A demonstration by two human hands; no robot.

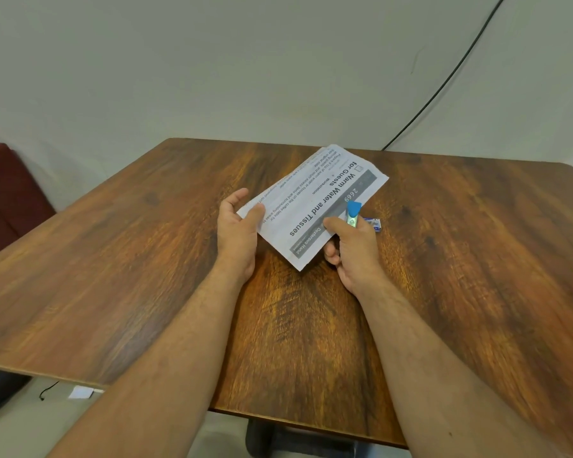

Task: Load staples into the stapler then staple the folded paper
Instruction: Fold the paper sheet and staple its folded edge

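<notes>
A folded white paper (315, 200) with printed text is held above the wooden table (146, 259), its long side running from near left to far right. My left hand (239, 226) pinches its near-left edge between thumb and fingers. My right hand (351, 249) grips a small blue and metal stapler (353, 213), whose blue tip sits over the paper's right edge. A small blue and white staple box (374, 223) lies on the table just beyond my right hand.
A black cable (444, 84) runs down the wall to the table's far edge. A dark red seat (7, 190) stands at the left. A white scrap (80, 391) and a cord lie on the floor below the table's near-left edge.
</notes>
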